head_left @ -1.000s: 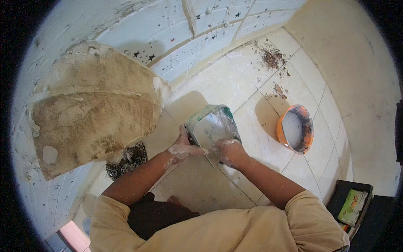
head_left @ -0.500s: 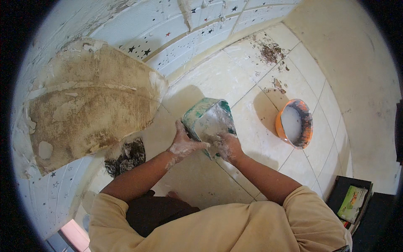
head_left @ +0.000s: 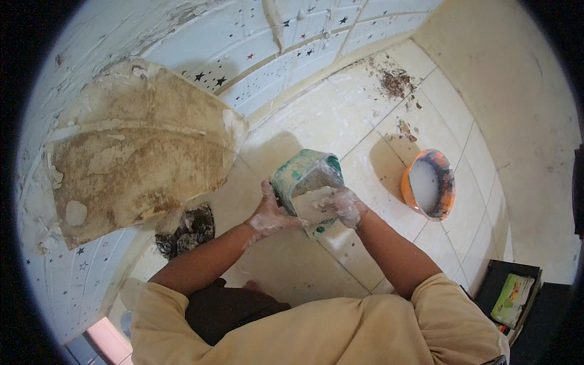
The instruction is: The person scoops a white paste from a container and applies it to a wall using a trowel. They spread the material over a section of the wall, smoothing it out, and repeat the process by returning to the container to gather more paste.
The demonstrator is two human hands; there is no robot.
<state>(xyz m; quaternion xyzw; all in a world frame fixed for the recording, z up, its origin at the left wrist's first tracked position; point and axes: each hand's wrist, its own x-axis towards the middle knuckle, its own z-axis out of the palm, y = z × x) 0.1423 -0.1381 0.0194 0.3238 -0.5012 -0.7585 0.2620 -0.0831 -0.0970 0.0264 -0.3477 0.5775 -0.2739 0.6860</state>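
My left hand [head_left: 272, 213] grips the near left side of a squarish green tub [head_left: 295, 165], its thumb stretched along the near edge. White paste is smeared over the tub and both of my hands. At the tub's right side, my right hand [head_left: 348, 207] is closed on a flat, pale, paste-coated piece [head_left: 313, 204] that lies across the tub's opening. Whether this is a scraper blade or something else I cannot make out. The tub is tilted, and its inside is partly hidden by that piece.
An orange bowl [head_left: 409, 190] with milky white liquid stands on the tiled floor to the right. Brown debris [head_left: 396, 84] lies beyond it. At the left, the star-patterned wall has a large bare brown patch [head_left: 146, 152]. A dark crumpled bundle [head_left: 185, 230] sits below. A black box [head_left: 523, 271] stands lower right.
My right hand has drawn back a little to the right, and the flat pale piece now shows across the tub's opening. My left hand keeps its hold on the tub.
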